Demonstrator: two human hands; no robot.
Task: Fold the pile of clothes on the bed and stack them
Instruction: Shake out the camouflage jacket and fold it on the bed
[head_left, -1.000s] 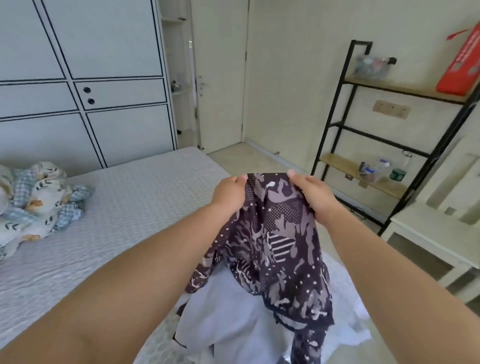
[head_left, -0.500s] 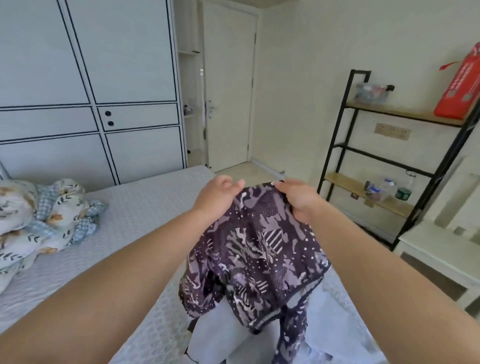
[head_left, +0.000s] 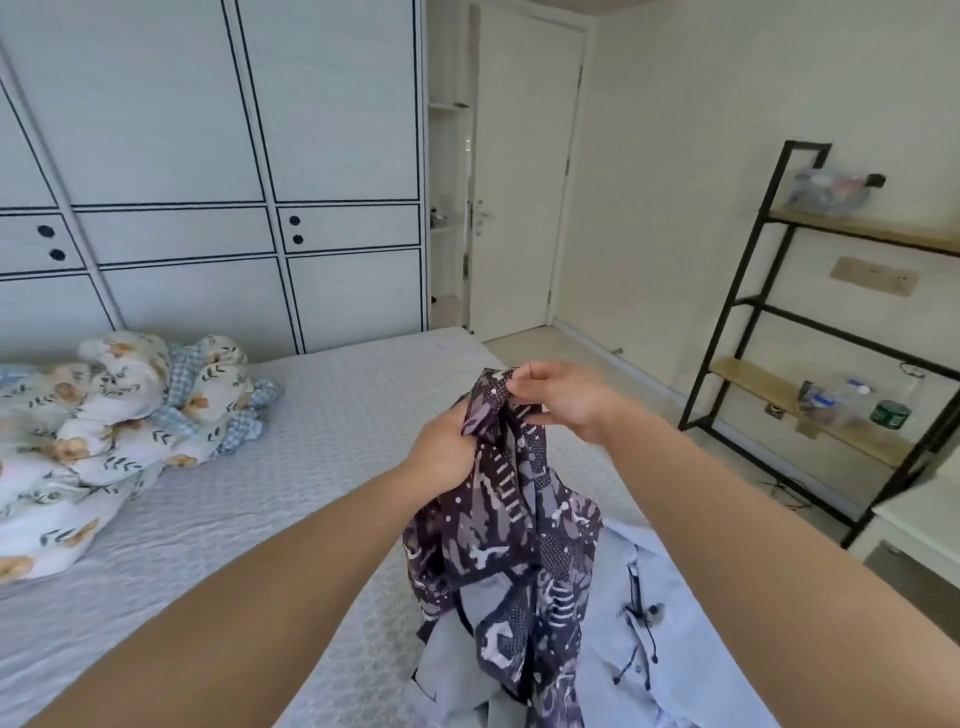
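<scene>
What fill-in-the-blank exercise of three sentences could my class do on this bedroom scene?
1. Both hands, left hand and right hand, hold up a dark ____ garment.
2. Below it on the bed lies a pale ____ shirt with buttons.
3. The crumpled floral quilt lies to the person's ____.

Missing words: patterned; blue; left

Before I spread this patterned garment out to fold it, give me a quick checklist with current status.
1. Left hand grips the patterned garment: ok.
2. Right hand pinches its top edge: ok.
3. Garment lifted off the blue shirt: not ok, its lower part hangs onto the shirt.
4. Garment opened flat: not ok, bunched.
5. Bare bed surface beside the hands: ok.
6. Quilt away from that spot: ok.
</scene>
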